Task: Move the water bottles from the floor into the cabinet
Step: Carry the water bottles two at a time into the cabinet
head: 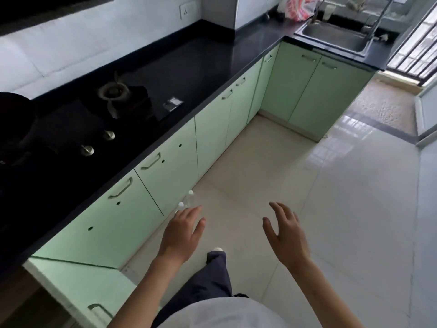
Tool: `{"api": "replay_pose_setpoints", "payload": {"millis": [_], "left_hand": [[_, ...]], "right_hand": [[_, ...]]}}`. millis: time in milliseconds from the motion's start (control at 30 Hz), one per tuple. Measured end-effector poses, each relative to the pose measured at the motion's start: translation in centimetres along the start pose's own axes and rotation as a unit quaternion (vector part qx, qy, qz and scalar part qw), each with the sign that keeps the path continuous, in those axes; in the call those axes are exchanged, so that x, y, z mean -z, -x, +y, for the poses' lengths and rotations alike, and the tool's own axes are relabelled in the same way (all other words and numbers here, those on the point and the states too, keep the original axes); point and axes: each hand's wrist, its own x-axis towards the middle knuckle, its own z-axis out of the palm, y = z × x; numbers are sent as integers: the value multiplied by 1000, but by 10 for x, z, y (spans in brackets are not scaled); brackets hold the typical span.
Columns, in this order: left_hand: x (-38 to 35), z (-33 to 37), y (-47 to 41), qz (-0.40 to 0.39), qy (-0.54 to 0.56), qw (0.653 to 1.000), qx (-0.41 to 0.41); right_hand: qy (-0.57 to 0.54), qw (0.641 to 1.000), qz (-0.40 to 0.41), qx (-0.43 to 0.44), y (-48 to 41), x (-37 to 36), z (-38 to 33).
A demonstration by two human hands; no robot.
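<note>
Two clear water bottles with white caps stand on the tiled floor against the base of the green cabinets: one point(190, 198) further away, one point(181, 205) nearer and partly hidden behind my fingers. My left hand point(183, 233) hovers just in front of them, fingers apart, holding nothing. My right hand point(287, 233) is held out to the right over bare floor, fingers spread and empty. A green cabinet door point(78, 282) at the lower left hangs open toward me; the cabinet's inside is not visible.
A black countertop point(189, 67) runs above the closed green cabinet doors point(165, 166), with a gas stove point(94, 119) on it. A steel sink point(335, 36) sits at the far corner. My leg and shoe point(216, 256) stand between my hands. Glossy floor stretches right.
</note>
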Motion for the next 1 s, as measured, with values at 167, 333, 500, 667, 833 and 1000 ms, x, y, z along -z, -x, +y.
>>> {"api": "replay_pose_setpoints", "payload": {"millis": [167, 333, 500, 667, 833, 1000], "left_hand": [[28, -18, -80, 39, 8, 998, 58], [59, -39, -127, 97, 6, 984, 151], [55, -46, -132, 166, 20, 945, 282], [16, -9, -126, 229, 48, 876, 422], [-38, 47, -145, 263, 79, 802, 530], [-78, 73, -178, 253, 106, 775, 569]], "right_hand": [[13, 997, -36, 64, -117, -1, -20], [17, 984, -85, 156, -214, -8, -47], [26, 947, -175, 269, -292, -31, -70], [21, 882, -277, 381, -353, -59, -78], [29, 820, -347, 454, -407, -71, -68], [42, 796, -373, 475, -443, -89, -52]]}}
